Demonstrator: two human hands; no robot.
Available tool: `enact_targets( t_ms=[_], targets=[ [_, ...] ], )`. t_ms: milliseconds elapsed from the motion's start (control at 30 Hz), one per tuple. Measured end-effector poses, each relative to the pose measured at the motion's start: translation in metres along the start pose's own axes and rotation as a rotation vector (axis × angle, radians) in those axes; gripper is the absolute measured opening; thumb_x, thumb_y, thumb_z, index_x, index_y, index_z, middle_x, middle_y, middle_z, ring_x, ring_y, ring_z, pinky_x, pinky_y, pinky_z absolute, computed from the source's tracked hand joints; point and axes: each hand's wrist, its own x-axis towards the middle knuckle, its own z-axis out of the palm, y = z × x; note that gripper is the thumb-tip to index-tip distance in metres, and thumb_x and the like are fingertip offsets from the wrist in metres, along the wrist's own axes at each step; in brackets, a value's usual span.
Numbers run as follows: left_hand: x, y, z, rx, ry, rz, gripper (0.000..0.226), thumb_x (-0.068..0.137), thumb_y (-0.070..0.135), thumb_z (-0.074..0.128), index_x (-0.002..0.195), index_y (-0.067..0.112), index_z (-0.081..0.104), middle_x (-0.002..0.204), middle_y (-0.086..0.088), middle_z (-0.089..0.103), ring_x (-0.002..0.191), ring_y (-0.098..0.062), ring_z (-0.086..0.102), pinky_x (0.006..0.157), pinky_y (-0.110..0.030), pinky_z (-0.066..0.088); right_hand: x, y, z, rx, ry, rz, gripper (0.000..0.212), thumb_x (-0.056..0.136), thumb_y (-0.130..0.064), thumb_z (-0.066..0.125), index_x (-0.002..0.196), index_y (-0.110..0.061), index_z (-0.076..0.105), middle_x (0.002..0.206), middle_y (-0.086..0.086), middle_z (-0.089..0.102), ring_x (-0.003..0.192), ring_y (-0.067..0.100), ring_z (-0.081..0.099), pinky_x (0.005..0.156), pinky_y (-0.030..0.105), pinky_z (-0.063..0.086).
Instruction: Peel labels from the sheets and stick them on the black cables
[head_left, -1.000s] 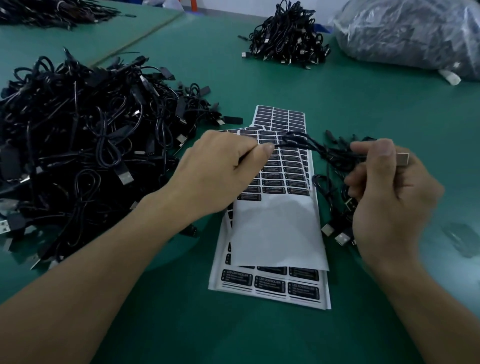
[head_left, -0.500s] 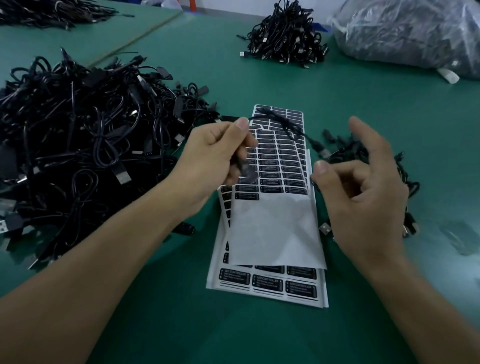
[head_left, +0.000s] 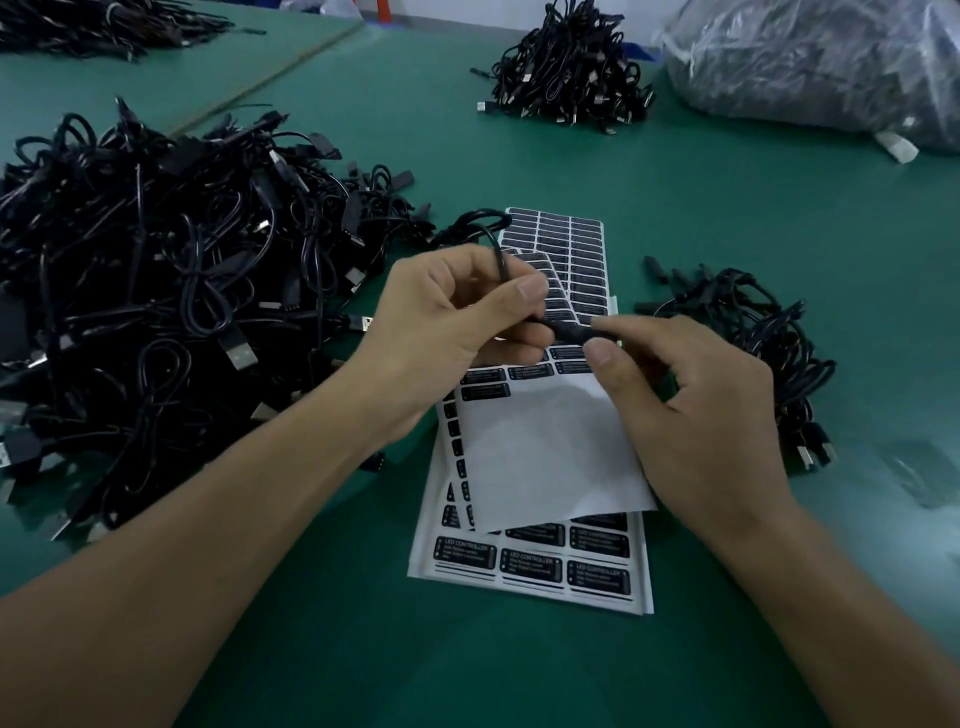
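the left hand (head_left: 457, 322) pinches one black cable (head_left: 565, 330) between thumb and fingers, above the label sheets (head_left: 545, 447); the right hand (head_left: 691, 410) pinches the thicker part of the same cable with thumb and forefinger, just beside the left thumb; the cable makes a loop beyond the left hand; the sheets lie stacked on the green table (head_left: 727, 208), the top one blank in its near half; a large cable pile (head_left: 156, 291) lies at the left, a small pile (head_left: 753, 338) at the right.

Cable piles (head_left: 171, 312) flank sheets (head_left: 540, 467); near mat (head_left: 467, 675) free.
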Motion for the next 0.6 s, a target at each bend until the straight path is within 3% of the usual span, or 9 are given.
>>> enact_targets(
  t_ms=[133, 200, 267, 333, 400, 467, 533, 600],
  targets=[
    [-0.002, 0.003, 0.0, 0.069, -0.011, -0.01, 0.014, 0.081, 0.021, 0.074, 0.087, 0.01, 0.07, 0.073, -0.003, 0.072, 0.062, -0.015, 0.071, 0.057, -0.022, 0.057, -0.001, 0.0, 0.0, 0.034, 0.006, -0.013, 0.011, 0.093, -0.025, 0.067, 0.099, -0.019, 0.074, 0.083, -0.022, 0.061, 0.08, 0.014, 0.061, 0.073, 0.032, 0.051],
    [-0.003, 0.001, -0.001, 0.293, 0.11, 0.029, 0.019, 0.083, 0.026, 0.08, 0.086, 0.013, 0.067, 0.068, 0.0, 0.069, 0.057, -0.009, 0.065, 0.053, -0.02, 0.053, -0.001, 0.002, 0.0, 0.026, 0.012, -0.036, 0.004, 0.092, -0.019, 0.071, 0.095, -0.018, 0.074, 0.081, -0.024, 0.06, 0.078, 0.015, 0.061, 0.072, 0.034, 0.051],
    [-0.005, -0.002, -0.003, 0.619, 0.291, 0.177, 0.036, 0.079, 0.039, 0.084, 0.081, 0.021, 0.053, 0.066, 0.006, 0.054, 0.056, -0.004, 0.048, 0.054, -0.018, 0.044, -0.002, 0.003, 0.001, -0.003, 0.015, -0.062, 0.005, 0.091, -0.017, 0.073, 0.094, -0.017, 0.076, 0.08, -0.018, 0.062, 0.077, 0.017, 0.061, 0.071, 0.038, 0.052],
    [-0.009, 0.001, -0.002, 0.79, 0.382, 0.374, 0.045, 0.078, 0.047, 0.081, 0.079, 0.026, 0.041, 0.068, 0.01, 0.042, 0.06, -0.005, 0.037, 0.056, -0.024, 0.04, -0.002, 0.004, 0.001, -0.038, 0.021, -0.101, 0.008, 0.089, -0.015, 0.075, 0.096, -0.015, 0.078, 0.083, -0.012, 0.066, 0.078, 0.019, 0.061, 0.072, 0.041, 0.053],
    [-0.011, 0.006, 0.001, 0.944, 0.304, 0.597, 0.031, 0.085, 0.044, 0.073, 0.079, 0.022, 0.052, 0.07, 0.009, 0.053, 0.065, -0.01, 0.045, 0.062, -0.032, 0.042, 0.0, 0.004, 0.0, -0.052, 0.036, -0.175, 0.011, 0.087, -0.015, 0.076, 0.097, -0.012, 0.079, 0.086, -0.005, 0.071, 0.079, 0.02, 0.062, 0.073, 0.04, 0.052],
    [-0.012, 0.008, 0.004, 1.173, 0.12, 0.729, 0.025, 0.095, 0.039, 0.06, 0.084, 0.018, 0.068, 0.079, 0.006, 0.067, 0.076, -0.017, 0.055, 0.075, -0.036, 0.041, 0.001, 0.002, 0.0, -0.054, 0.069, -0.272, 0.01, 0.087, -0.016, 0.075, 0.093, -0.009, 0.079, 0.083, 0.001, 0.073, 0.076, 0.021, 0.061, 0.071, 0.033, 0.05],
    [-0.013, 0.009, 0.006, 1.313, -0.092, 0.685, 0.041, 0.103, 0.04, 0.039, 0.093, 0.019, 0.074, 0.088, 0.007, 0.072, 0.084, -0.019, 0.06, 0.083, -0.038, 0.038, 0.002, 0.002, -0.001, -0.042, 0.096, -0.328, 0.01, 0.088, -0.016, 0.075, 0.091, -0.007, 0.079, 0.08, 0.002, 0.072, 0.075, 0.021, 0.062, 0.07, 0.03, 0.048],
    [-0.013, 0.01, 0.004, 1.37, -0.241, 0.552, 0.054, 0.105, 0.044, 0.023, 0.093, 0.022, 0.071, 0.087, 0.01, 0.07, 0.083, -0.018, 0.059, 0.085, -0.038, 0.036, 0.003, 0.004, -0.002, -0.045, 0.114, -0.333, 0.01, 0.087, -0.015, 0.077, 0.093, -0.007, 0.079, 0.082, 0.001, 0.074, 0.077, 0.023, 0.065, 0.072, 0.034, 0.05]
  ],
)
